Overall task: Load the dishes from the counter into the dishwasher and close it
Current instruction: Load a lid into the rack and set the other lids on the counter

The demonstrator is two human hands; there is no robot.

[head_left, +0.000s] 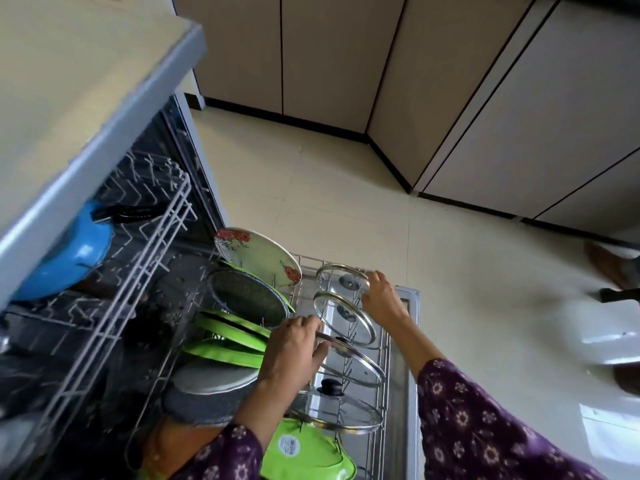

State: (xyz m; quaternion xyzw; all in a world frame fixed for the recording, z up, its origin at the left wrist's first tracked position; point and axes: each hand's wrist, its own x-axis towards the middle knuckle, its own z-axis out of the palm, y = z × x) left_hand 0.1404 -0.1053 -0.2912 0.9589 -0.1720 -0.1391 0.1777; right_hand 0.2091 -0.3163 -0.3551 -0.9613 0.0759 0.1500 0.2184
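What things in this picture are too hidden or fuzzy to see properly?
Head view:
- Blue pan: counter edge covers its top.
- Green dish label: print too small.
- Dark shapes, right edge: blurred, cut off.
- Grey pot: arm of left hand, which pinches a glass lid, hides part.
- Right hand on far glass lid: grip unclear.

Open dishwasher (406, 393), four glass lids (360, 329) tilted in lower rack (385, 344), floral plate (258, 254) behind green plates (228, 355)

Floor: glossy cream tiled floor (339, 202)
Cupboards: tall beige flat-fronted cupboards (322, 53), black plinth strip (287, 116) below
Light: bright glare at right
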